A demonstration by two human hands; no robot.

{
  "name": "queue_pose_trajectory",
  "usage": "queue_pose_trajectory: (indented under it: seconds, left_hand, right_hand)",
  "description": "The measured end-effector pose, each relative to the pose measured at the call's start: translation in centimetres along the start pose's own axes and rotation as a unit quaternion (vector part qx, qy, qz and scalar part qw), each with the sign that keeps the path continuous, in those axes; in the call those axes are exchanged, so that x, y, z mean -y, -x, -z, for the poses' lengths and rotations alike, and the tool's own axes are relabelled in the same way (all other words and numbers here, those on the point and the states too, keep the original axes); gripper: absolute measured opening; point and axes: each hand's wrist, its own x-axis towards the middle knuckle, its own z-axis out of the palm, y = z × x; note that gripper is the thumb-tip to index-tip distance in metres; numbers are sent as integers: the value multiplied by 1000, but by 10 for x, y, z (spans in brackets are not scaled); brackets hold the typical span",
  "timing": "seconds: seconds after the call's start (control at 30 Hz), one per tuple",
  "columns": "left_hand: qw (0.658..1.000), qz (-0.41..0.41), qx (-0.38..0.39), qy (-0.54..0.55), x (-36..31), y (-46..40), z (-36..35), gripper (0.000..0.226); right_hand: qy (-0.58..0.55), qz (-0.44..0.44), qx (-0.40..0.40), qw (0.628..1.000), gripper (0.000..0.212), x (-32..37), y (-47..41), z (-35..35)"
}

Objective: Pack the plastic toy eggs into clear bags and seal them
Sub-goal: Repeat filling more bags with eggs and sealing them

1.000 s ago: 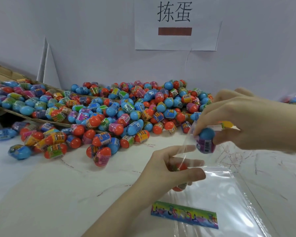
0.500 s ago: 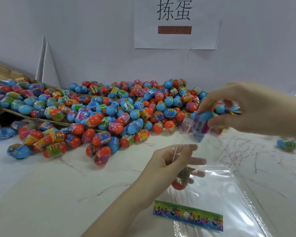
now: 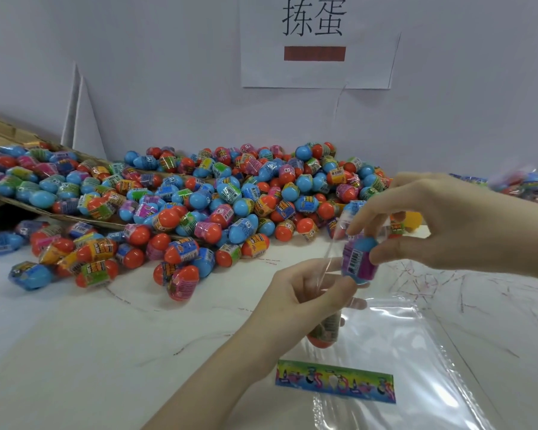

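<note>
A packing workshop: a heap of wrapped toy eggs (image 3: 199,206) on a white worktop (image 3: 75,336), a printed paper sign (image 3: 317,41) taped to the wall.

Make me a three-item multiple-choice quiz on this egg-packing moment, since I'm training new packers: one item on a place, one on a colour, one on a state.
1. Where is the loose egg pile?
A. behind the hands, against the wall
B. in a sink
C. on the floor

2. What colour is the bar on the paper sign?
A. green
B. dark red
C. yellow

3. What is the right hand doing?
A. resting flat
B. pinching a blue egg at the clear bag mouth
C. pointing at the wall

Key: 1 A, the heap lies along the wall; 2 B, the bar under the characters; 3 B, fingers and thumb grip it, while the left hand holds the bag open.
</note>
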Motion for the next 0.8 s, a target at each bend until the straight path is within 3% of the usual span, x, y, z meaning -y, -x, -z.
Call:
queue_pose_trajectory:
  seconds: [0.23, 0.33, 0.43, 0.5, 0.6, 0.8]
  left_hand:
    - [1000, 4, 10, -4, -1, 1, -1, 36]
    - [1000, 7, 10, -2, -2, 1, -1, 39]
    - [1000, 6, 9, 4, -3, 1, -1, 41]
    - [1000, 3, 6, 6, -3, 1, -1, 40]
    - [1000, -3, 4, -5, -3, 1, -2, 39]
    - [1000, 6, -6, -14, 0, -1, -1, 40]
  right_hand:
    - [-73, -29, 105, 991, 24, -1, 0, -2]
    - [-99, -57, 47, 992, 26, -6, 1, -1]
    - [-55, -54, -47, 996, 29, -8, 1, -1]
    - [-41, -34, -64, 997, 28, -6, 2, -1]
    - [-44, -12, -31, 998, 19, -1, 2, -1]
    - [-65, 7, 50, 997, 21, -2, -2, -5]
